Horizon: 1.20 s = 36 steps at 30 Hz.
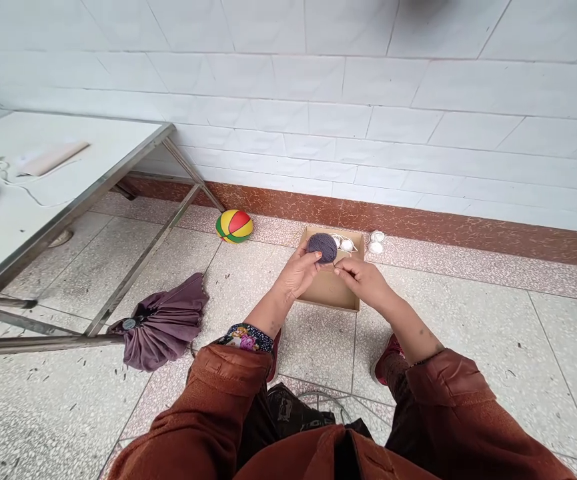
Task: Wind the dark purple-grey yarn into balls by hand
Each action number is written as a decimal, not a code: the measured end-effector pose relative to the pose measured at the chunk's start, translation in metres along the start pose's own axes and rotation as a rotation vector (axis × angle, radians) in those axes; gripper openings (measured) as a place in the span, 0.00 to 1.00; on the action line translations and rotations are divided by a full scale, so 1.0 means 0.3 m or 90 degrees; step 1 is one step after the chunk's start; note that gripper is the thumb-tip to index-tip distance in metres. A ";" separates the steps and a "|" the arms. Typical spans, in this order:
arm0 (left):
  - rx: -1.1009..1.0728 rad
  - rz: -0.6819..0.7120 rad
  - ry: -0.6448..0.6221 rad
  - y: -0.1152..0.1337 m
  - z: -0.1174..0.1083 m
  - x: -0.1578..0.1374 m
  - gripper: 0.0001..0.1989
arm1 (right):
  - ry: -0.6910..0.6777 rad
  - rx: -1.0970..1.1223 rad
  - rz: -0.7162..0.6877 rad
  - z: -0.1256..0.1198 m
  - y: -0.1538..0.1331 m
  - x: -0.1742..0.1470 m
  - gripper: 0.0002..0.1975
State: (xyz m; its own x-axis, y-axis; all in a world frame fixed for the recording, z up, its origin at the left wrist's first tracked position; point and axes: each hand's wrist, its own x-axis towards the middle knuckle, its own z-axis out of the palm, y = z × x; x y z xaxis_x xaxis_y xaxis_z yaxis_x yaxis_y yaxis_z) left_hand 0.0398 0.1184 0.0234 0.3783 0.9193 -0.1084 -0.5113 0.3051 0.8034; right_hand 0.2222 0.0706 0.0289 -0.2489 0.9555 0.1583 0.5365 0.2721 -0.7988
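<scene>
My left hand is closed round a dark grey-purple ball of yarn, with the thumb lying over its front. Just to the right, my right hand pinches a dark strand of that yarn between thumb and fingertips. Both hands are held above a shallow brown cardboard box on the floor. White balls of yarn lie at the far end of the box, partly hidden behind the dark ball. More white yarn balls sit on the floor beside the box's right side.
A metal-framed table stands at the left, with a beige flat item and a white cord on it. A colourful ball rests near the wall. A folded purple umbrella lies by the table legs.
</scene>
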 end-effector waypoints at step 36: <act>0.002 -0.136 -0.039 0.024 0.006 -0.041 0.28 | 0.048 -0.093 0.109 0.035 0.053 0.018 0.10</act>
State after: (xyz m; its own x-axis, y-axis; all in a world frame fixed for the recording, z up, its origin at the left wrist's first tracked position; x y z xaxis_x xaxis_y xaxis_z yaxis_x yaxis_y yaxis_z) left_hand 0.0329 0.1089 0.0317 0.5242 0.8169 -0.2406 -0.4117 0.4904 0.7681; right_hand 0.2210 0.0790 0.0110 -0.0858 0.9935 0.0746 0.6776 0.1131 -0.7267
